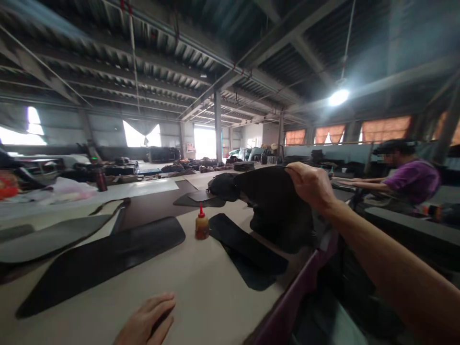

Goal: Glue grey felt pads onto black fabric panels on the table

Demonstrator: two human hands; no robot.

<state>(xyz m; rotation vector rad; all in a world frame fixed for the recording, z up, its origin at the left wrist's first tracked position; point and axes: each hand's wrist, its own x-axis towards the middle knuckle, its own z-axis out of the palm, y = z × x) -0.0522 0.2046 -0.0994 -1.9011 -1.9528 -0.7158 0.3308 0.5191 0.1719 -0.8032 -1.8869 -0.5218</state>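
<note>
My right hand (311,184) is raised at the table's right side, closed on the upper edge of a floppy black sheet piece (278,203) that hangs down from it. My left hand (149,318) is low over the pale tabletop (201,297), fingers stretched out and holding nothing. Ahead of it lies a long, dark, rounded panel (118,254). A glue bottle (201,227) with a red nozzle stands upright in the middle, amber liquid inside. Just right of the bottle, dark strip pieces (247,247) overlap one another.
Grey curved panels (53,237) lie at the left. Beyond are a crumpled plastic bag (70,188), a dark bottle (101,179) and a black bundle (224,186). Purple cloth (298,282) hangs along the table's right edge. A person in a purple top (413,179) works at the right.
</note>
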